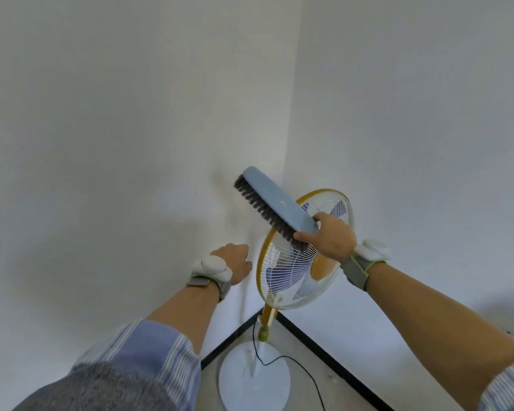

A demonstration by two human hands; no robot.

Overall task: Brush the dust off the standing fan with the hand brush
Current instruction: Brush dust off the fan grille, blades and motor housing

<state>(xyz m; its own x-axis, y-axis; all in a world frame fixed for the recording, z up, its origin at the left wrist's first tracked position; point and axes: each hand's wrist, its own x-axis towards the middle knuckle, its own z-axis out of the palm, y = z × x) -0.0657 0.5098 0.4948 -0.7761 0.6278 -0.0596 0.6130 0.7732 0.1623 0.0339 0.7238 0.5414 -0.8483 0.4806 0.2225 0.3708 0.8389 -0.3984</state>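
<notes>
Against the white corner walls stands the white-caged standing fan (pixel 297 253) with blue blades and an orange rim. Over its upper grille, the right hand (pixel 333 237) grips the pale blue hand brush (pixel 275 203) with dark bristles, bristle side touching the rim. Beside the cage, the left hand (pixel 235 262) is loosely curled, empty.

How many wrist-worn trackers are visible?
2. One white tracker sits on the left wrist, left of the fan; the other on the right wrist, behind the right hand gripping the brush.
</notes>
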